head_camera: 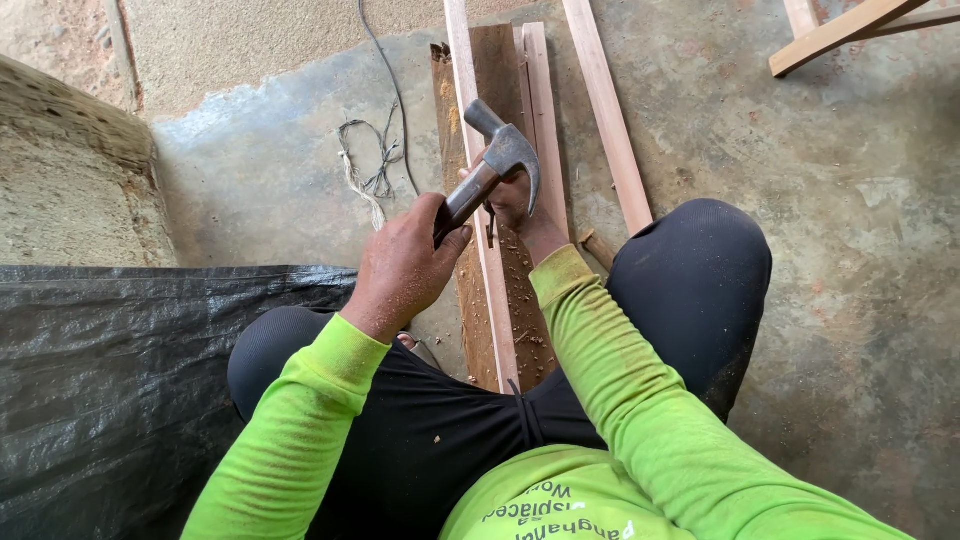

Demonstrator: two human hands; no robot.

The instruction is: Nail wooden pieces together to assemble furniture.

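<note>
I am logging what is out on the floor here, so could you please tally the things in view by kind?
Claw hammer, held in the left hand: 1
Pale wooden strips near the right hand: 3
Dark rough board: 1
Black plastic sheet: 1
Bundle of string: 1
Wooden frame, upper right corner: 1
Total: 8

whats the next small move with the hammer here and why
Probably a short downward tap: the left hand holds the claw hammer raised over the thin wooden strip, while the right hand seems to steady something small, perhaps a nail, against it.
</note>
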